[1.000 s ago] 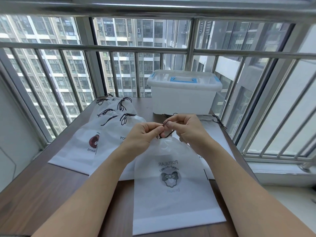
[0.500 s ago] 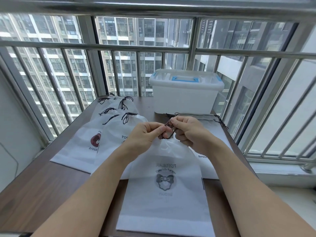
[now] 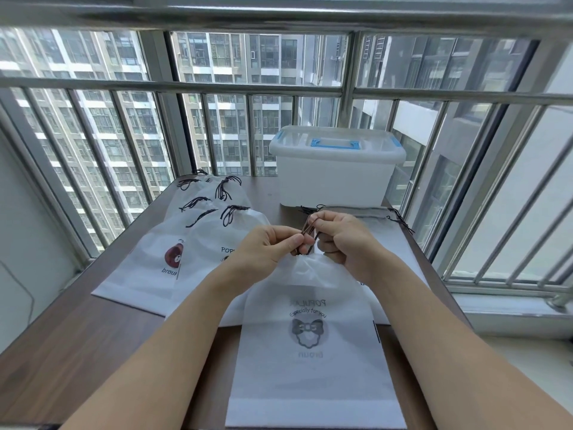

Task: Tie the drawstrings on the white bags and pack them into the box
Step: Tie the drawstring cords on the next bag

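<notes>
A white drawstring bag [image 3: 310, 346] with a grey bow print lies in front of me, its gathered mouth lifted off the table. Its dark drawstring [image 3: 308, 232] runs between my two hands. My left hand [image 3: 269, 252] pinches the cord between thumb and fingers. My right hand [image 3: 344, 240] pinches the cord just to the right, fingers curled. Several white bags [image 3: 198, 243] with tied dark cords lie fanned out at the left. A white plastic box [image 3: 336, 169] with a closed lid and blue handle stands at the back.
The brown table [image 3: 77, 352] ends at a metal window railing [image 3: 434, 97] on the far and right sides. More flat bags [image 3: 387, 243] with loose cords lie under my right hand, in front of the box. A white wall is on the left.
Both hands have kept working the cord at the bag's mouth. The cord loop now sticks up between the fingers. The bag has shifted slightly on the table.
</notes>
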`<state>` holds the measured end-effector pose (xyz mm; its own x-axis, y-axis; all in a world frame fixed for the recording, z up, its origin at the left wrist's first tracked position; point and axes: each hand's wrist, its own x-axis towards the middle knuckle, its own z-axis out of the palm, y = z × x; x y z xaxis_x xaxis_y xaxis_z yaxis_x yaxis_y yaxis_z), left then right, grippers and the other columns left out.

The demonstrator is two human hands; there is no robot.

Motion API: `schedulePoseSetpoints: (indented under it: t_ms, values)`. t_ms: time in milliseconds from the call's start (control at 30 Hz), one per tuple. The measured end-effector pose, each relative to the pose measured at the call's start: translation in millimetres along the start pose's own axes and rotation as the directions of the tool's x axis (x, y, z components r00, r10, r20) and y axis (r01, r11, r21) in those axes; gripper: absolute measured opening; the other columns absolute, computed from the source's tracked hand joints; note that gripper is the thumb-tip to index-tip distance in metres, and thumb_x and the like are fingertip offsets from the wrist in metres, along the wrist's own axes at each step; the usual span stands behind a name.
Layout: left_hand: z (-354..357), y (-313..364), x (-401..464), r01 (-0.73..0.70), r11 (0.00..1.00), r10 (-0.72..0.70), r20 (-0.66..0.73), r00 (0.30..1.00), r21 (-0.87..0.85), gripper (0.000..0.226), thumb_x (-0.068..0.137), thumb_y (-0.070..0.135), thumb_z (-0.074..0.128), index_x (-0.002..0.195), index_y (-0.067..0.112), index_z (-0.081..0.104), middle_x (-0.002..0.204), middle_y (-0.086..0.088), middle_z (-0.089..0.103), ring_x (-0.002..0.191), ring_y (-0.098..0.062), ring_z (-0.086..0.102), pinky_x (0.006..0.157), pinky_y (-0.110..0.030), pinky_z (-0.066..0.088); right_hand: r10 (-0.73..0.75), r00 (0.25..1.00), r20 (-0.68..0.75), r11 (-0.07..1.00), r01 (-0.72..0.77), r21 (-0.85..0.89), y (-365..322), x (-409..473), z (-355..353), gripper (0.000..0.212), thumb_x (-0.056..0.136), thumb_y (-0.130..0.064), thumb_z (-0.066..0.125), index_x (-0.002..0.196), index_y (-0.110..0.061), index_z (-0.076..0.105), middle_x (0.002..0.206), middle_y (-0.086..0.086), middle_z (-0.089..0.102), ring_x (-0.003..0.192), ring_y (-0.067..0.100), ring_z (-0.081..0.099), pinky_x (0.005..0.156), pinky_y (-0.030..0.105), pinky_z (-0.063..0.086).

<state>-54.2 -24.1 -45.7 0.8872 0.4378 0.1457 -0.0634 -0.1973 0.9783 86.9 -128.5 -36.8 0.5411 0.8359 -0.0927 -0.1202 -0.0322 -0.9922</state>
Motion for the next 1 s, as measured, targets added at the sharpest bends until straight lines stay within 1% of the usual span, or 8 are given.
schedulePoseSetpoints:
  t_ms: [133,300,433,600,767,867,967,1000]
  values:
    - [-0.1,0.1,-0.6,0.002,1.0,-0.002,-0.029,1.0,0.005,0.018,0.098,0.011,0.059,0.094,0.014,0.077,0.074,0.006,0.069,0.072,-0.001,0.058,0.074,-0.01,0.045,0.088,0.992,0.094,0.994,-0.094,0.064,1.4,1.1,-3.9,0.025,0.105,-0.014,0.043,0.082,-0.02,0.051,0.059,-0.007,0.018,0.047,0.006,0.014,0.037,0.016,0.008]
    - [-2.6,1.8,-0.7,0.025,1.0,-0.025,-0.056,0.998,-0.014,0.014,0.093,0.016,0.065,0.09,0.013,0.078,0.072,0.006,0.07,0.068,-0.001,0.057,0.07,-0.01,0.045,0.182,0.961,0.209,0.978,-0.199,0.065,-7.8,-2.1,-16.4,0.017,0.093,-0.021,0.05,0.076,-0.019,0.053,0.066,-0.005,0.012,0.05,0.009,0.007,0.037,0.018,0.004]
    - [-0.7,3.0,-2.4,0.025,0.999,-0.026,-0.031,0.999,-0.028,0.016,0.082,0.024,0.071,0.087,0.011,0.078,0.071,0.005,0.071,0.068,-0.002,0.058,0.07,-0.011,0.045,0.159,0.972,0.173,0.974,-0.183,0.131,-5.7,-0.3,-12.7,0.027,0.098,-0.023,0.049,0.072,-0.018,0.05,0.055,-0.008,0.019,0.047,0.008,0.008,0.034,0.016,0.007]
    - [-1.4,0.7,0.3,0.018,1.0,-0.021,-0.129,0.991,-0.024,0.008,0.089,0.012,0.071,0.085,0.009,0.078,0.069,0.006,0.072,0.065,0.001,0.06,0.067,-0.009,0.045,0.143,0.983,0.118,0.981,-0.156,0.118,-5.6,-2.3,-11.1,0.023,0.1,-0.023,0.051,0.077,-0.019,0.051,0.073,0.0,0.008,0.05,0.009,0.009,0.031,0.016,0.012]
    - [-1.2,-0.9,-1.1,0.017,0.993,-0.028,-0.087,0.996,-0.118,0.018,0.097,0.005,0.059,0.093,0.01,0.076,0.077,0.002,0.072,0.076,-0.003,0.063,0.075,-0.011,0.048,0.123,0.989,0.082,0.986,-0.131,0.104,-7.0,-2.9,-10.4,0.026,0.102,-0.021,0.05,0.077,-0.021,0.048,0.066,-0.004,0.018,0.044,0.006,0.015,0.032,0.016,0.014]
    - [-2.2,-1.9,0.0,0.02,0.993,-0.031,-0.093,0.995,-0.119,0.017,0.095,0.003,0.06,0.099,0.01,0.075,0.078,-0.001,0.072,0.076,-0.006,0.064,0.075,-0.013,0.049,0.119,0.991,0.067,0.987,-0.125,0.101,-7.4,-4.4,-9.7,0.026,0.103,-0.021,0.05,0.078,-0.022,0.048,0.065,-0.004,0.017,0.044,0.006,0.015,0.032,0.016,0.014]
    - [-4.1,-2.5,1.8,0.007,0.99,-0.027,-0.142,0.99,-0.139,0.021,0.093,0.002,0.064,0.112,0.01,0.068,0.079,-0.008,0.073,0.074,-0.012,0.065,0.075,-0.016,0.05,0.092,0.995,0.049,0.991,-0.096,0.095,-7.0,-5.3,-6.3,0.016,0.102,-0.016,0.054,0.086,-0.02,0.054,0.058,-0.007,0.021,0.043,0.006,0.016,0.032,0.015,0.015]
    - [-5.1,-2.8,2.5,0.004,0.989,-0.028,-0.165,0.986,-0.145,0.02,0.092,0.002,0.065,0.111,0.01,0.067,0.078,-0.009,0.073,0.073,-0.014,0.064,0.074,-0.017,0.05,0.064,0.998,0.026,0.995,-0.066,0.076,-7.2,-4.8,-5.4,0.009,0.1,-0.012,0.055,0.093,-0.018,0.055,0.054,-0.009,0.024,0.043,0.006,0.018,0.033,0.016,0.016]
